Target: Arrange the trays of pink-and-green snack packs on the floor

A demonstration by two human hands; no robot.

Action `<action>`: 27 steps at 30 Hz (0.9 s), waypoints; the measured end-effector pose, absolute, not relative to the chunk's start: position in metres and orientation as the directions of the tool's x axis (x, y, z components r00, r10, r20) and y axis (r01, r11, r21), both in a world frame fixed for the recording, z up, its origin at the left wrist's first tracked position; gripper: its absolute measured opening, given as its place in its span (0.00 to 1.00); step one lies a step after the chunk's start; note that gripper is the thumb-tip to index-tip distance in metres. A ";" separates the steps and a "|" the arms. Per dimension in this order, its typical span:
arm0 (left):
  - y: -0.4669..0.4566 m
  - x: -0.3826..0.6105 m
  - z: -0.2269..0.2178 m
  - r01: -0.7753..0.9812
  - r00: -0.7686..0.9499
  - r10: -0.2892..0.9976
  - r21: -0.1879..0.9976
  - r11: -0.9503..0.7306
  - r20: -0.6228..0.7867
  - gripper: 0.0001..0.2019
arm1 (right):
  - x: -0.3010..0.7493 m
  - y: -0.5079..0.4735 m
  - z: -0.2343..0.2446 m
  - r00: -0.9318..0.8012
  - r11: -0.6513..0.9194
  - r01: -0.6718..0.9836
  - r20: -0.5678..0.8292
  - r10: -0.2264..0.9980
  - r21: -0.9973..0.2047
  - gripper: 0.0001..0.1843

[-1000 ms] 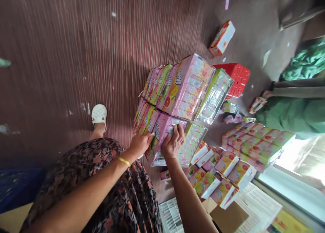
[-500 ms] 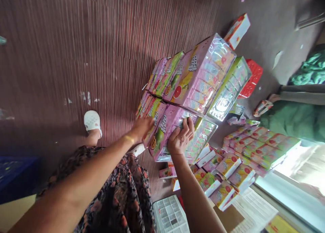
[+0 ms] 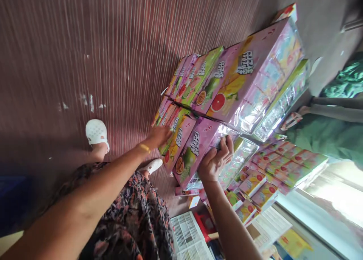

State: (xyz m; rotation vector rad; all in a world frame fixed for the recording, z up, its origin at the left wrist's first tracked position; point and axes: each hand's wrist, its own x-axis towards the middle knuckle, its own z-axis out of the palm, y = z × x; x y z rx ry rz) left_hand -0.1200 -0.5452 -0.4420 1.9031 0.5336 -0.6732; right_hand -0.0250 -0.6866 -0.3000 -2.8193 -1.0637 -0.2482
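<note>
A stack of shrink-wrapped multipacks of pink and green fruit-drink cartons stands on the floor. My right hand curls over the top edge of the lower front pack and grips it. My left hand, with a yellow band at the wrist, lies with fingers stretched against the side of the packs behind it. A bigger pink pack lies on top of the stack, tilted towards me.
Loose single cartons lie in rows on the floor at the right. A white slatted crate and printed cardboard sit at the bottom. My white-shoed foot stands on the brown ribbed floor. Green cloth lies at the far right.
The view has closed in on the stack, which now looks larger. My right hand has slid along the lower pack's edge; my left hand has reached further along the side.
</note>
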 end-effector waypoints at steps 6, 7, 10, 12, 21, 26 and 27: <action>-0.539 -0.194 -0.436 0.711 0.674 0.069 0.620 -0.333 -0.736 0.23 | -0.025 -0.686 -0.299 0.735 -0.739 0.671 0.184 0.653 -0.062 0.23; -0.526 -0.181 -0.446 0.723 0.680 0.155 0.621 -0.303 -0.717 0.24 | -0.025 -0.686 -0.299 0.733 -0.736 0.673 0.189 0.653 -0.067 0.24; -0.506 -0.127 -0.488 0.711 0.701 0.251 0.623 -0.326 -0.668 0.24 | -0.024 -0.689 -0.300 0.724 -0.725 0.684 0.198 0.661 -0.079 0.24; -0.517 -0.116 -0.508 0.699 0.701 0.168 0.622 -0.352 -0.693 0.24 | -0.024 -0.690 -0.300 0.723 -0.724 0.685 0.201 0.661 -0.081 0.24; -0.518 -0.179 -0.515 0.752 0.634 0.156 0.556 -0.355 -0.757 0.26 | -0.026 -0.689 -0.297 0.715 -0.708 0.698 0.157 0.681 -0.109 0.25; -0.499 -0.085 -0.582 0.695 0.712 0.258 0.605 -0.388 -0.653 0.26 | -0.028 -0.688 -0.298 0.717 -0.702 0.697 0.166 0.677 -0.147 0.24; -0.509 -0.084 -0.589 0.688 0.714 0.212 0.611 -0.392 -0.667 0.26 | -0.028 -0.687 -0.298 0.727 -0.711 0.687 0.163 0.667 -0.151 0.24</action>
